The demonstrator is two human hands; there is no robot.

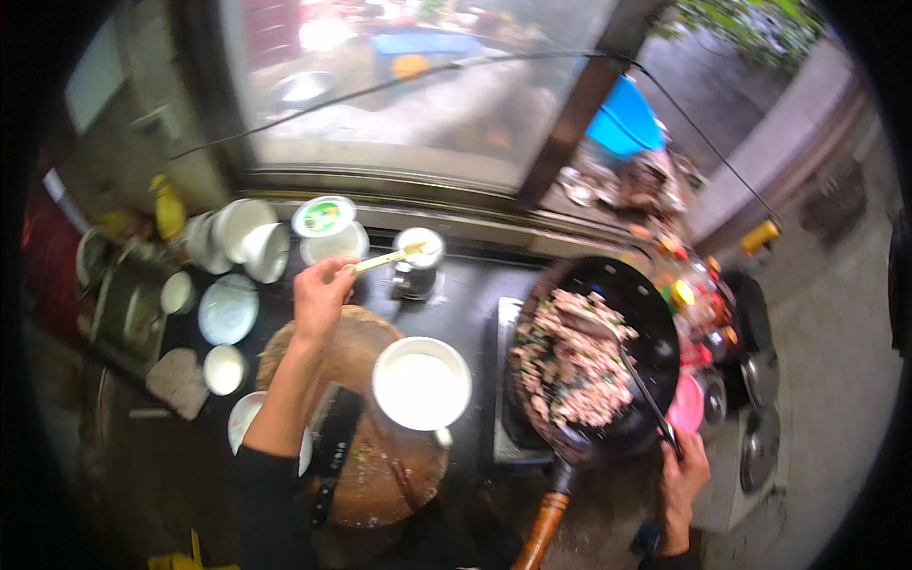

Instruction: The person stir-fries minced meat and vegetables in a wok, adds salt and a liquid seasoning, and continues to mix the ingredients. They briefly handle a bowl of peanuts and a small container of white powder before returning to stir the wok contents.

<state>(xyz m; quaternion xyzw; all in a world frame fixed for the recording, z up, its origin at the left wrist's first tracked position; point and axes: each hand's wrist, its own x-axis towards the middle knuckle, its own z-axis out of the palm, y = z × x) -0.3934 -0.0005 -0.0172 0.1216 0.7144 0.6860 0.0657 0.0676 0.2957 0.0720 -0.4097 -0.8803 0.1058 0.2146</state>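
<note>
My left hand (322, 293) grips a pale, slim spoon-like utensil (381, 261). Its far end is over a small white-topped container (420, 241); whether they touch, I cannot tell. A round white tub (333, 246) is just behind that hand, near a lid with a green label (324, 216). My right hand (685, 470) holds the dark handle of a metal wok spatula (647, 395). The spatula's blade rests among pinkish minced meat with green bits (584, 370) in a black wok (652, 313). The wok's wooden handle (543, 527) points towards me.
Left of the wok, a white enamel mug (422, 385) stands on a round wooden chopping board (420, 481) beside a cleaver (335, 445). Bowls (228, 310) and a sink (132, 313) are at the left. Seasoning bottles (702, 303) and a pink bowl (686, 402) crowd the wok's right side.
</note>
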